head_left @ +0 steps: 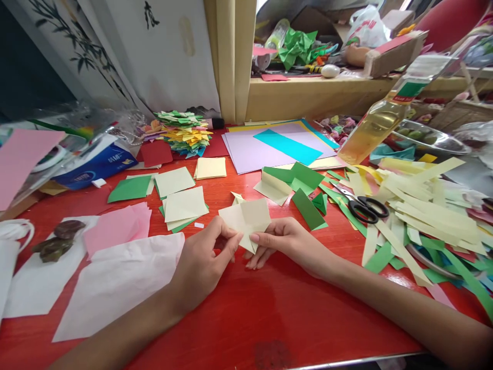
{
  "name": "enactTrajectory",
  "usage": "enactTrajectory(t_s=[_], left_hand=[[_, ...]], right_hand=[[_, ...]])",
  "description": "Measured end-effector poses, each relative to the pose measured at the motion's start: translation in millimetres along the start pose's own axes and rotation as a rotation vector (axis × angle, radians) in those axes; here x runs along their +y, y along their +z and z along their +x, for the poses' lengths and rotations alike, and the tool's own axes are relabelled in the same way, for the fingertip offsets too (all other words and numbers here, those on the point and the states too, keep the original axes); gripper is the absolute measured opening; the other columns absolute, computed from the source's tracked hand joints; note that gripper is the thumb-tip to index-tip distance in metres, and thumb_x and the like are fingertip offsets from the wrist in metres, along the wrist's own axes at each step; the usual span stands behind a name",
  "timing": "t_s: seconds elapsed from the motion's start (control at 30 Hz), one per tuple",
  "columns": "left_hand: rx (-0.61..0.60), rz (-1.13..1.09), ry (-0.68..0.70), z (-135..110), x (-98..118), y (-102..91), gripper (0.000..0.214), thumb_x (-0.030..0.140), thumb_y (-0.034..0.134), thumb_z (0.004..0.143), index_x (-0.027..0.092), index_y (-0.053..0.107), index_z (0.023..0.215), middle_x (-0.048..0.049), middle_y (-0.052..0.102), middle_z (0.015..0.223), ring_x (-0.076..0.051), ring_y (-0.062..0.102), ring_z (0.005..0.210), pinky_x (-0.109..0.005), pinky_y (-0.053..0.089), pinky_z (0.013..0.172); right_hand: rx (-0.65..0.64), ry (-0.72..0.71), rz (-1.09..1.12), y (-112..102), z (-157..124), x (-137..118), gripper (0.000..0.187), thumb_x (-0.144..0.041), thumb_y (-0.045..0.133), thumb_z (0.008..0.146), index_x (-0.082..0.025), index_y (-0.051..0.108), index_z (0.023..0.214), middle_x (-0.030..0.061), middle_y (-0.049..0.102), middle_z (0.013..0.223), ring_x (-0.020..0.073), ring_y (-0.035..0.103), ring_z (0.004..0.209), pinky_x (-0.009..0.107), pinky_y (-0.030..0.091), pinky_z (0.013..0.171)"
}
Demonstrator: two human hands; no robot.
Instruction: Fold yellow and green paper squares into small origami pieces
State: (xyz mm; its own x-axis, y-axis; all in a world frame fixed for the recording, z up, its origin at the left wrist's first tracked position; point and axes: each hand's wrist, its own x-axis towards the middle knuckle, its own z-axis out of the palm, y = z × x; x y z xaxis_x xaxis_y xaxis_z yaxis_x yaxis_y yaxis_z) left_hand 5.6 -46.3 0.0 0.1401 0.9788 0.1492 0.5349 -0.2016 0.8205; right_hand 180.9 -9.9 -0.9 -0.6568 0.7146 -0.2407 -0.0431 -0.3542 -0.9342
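Note:
A cream paper square (252, 215) with creases across it is held just above the red table, its near corner folded to a point. My left hand (210, 257) pinches its left edge between thumb and fingertips. On the other side, my right hand (283, 239) grips the paper, thumb on top and fingers underneath. Just behind it lie a small folded cream piece (238, 198), a creased cream sheet (272, 188) and several folded green papers (306, 177). Stacked cream squares (186, 204) sit to the left, with green ones under them.
Black-handled scissors (364, 208) rest among cream and green paper strips (435, 205) at right. A bottle (379, 118) of yellowish liquid leans behind them. Lilac sheets (246, 149) and a pile of folded paper pieces (185, 131) are at the back. White tissue (123, 282) lies front left.

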Motion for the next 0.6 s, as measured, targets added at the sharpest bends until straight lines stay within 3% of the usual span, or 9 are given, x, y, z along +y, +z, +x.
enactTrajectory(t_s=[0.17,0.37,0.47,0.6], left_hand=[[0.007,0.079,0.055,-0.2,-1.6,0.0,0.016,0.028,0.048,0.084,0.020,0.044,0.071,0.0029,0.057,0.065,-0.010,0.055,0.059,-0.020,0.042,0.052],[-0.021,0.093,0.039,1.2,-1.7,1.1,0.010,0.028,0.050,0.083,0.021,0.049,0.076,0.0033,0.058,0.068,-0.009,0.055,0.060,-0.019,0.041,0.052],[-0.025,0.077,0.025,1.6,-1.2,1.5,0.005,0.028,0.050,0.083,0.023,0.050,0.083,0.0035,0.058,0.071,-0.010,0.056,0.061,-0.019,0.042,0.052],[0.023,0.048,0.009,1.6,-0.9,2.0,0.013,0.027,0.051,0.082,0.025,0.050,0.094,0.0026,0.060,0.079,-0.011,0.057,0.062,-0.020,0.043,0.052]], right_hand=[[0.027,0.015,-0.015,2.6,0.0,-0.2,0.037,-0.045,0.065,0.069,-0.008,0.063,0.074,0.0071,0.067,0.064,0.0159,0.066,0.062,0.027,0.054,0.062],[0.044,-0.018,-0.032,1.7,1.1,3.2,0.034,-0.042,0.062,0.073,-0.009,0.062,0.074,0.0057,0.066,0.062,0.0148,0.065,0.058,0.026,0.054,0.059],[0.051,-0.039,-0.043,1.3,0.9,3.3,0.028,-0.037,0.063,0.074,-0.009,0.062,0.079,0.0047,0.066,0.066,0.0139,0.065,0.060,0.026,0.054,0.061],[-0.007,-0.019,-0.043,1.9,0.8,3.5,0.025,-0.034,0.064,0.074,-0.010,0.063,0.082,0.0050,0.066,0.075,0.0137,0.065,0.067,0.027,0.054,0.066]])
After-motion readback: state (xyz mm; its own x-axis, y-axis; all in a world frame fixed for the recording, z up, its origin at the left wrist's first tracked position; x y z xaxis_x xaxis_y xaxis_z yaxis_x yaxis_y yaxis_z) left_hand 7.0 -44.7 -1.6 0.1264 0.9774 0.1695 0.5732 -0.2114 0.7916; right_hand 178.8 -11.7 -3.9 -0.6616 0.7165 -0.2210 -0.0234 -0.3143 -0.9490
